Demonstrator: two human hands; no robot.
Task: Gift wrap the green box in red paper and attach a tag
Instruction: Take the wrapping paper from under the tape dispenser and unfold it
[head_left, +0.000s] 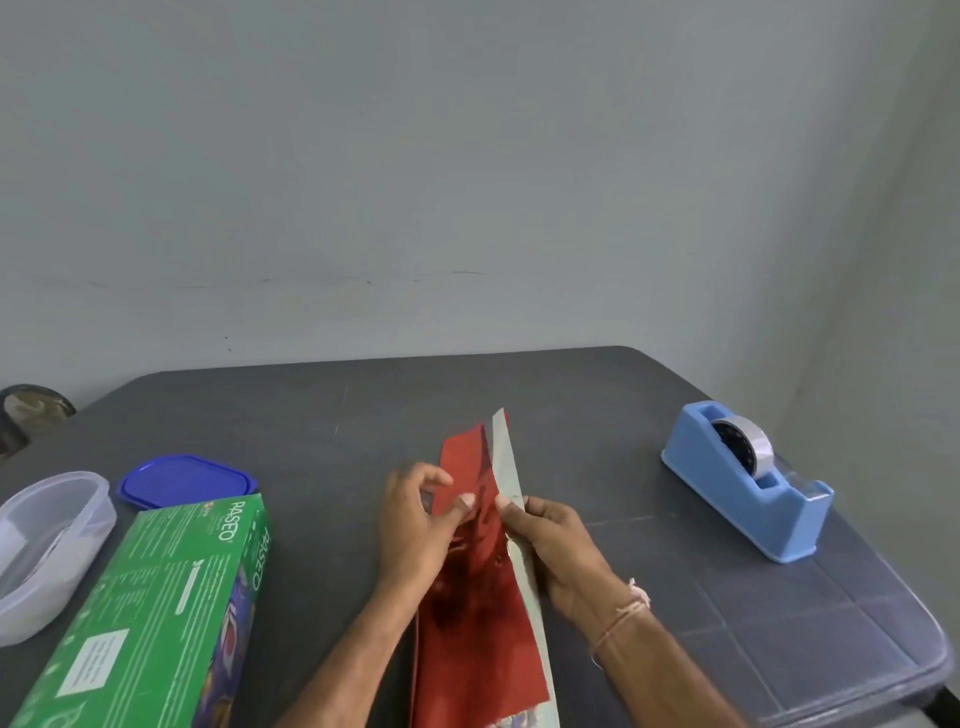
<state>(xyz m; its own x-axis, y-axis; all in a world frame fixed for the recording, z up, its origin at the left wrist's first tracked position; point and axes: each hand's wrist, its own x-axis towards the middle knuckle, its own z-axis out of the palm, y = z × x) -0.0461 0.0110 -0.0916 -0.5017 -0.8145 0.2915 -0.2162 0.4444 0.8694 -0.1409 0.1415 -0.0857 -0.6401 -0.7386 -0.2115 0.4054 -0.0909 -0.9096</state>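
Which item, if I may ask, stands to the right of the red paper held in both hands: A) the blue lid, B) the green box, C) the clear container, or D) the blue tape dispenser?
D: the blue tape dispenser stands alone to the right of the red paper.

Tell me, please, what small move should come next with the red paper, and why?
Probably pull the two hands apart to open the red paper and lay it flat on the table. The left hand and the right hand each pinch a layer of the folded sheet, and the green box lies unwrapped beside it, to the left.
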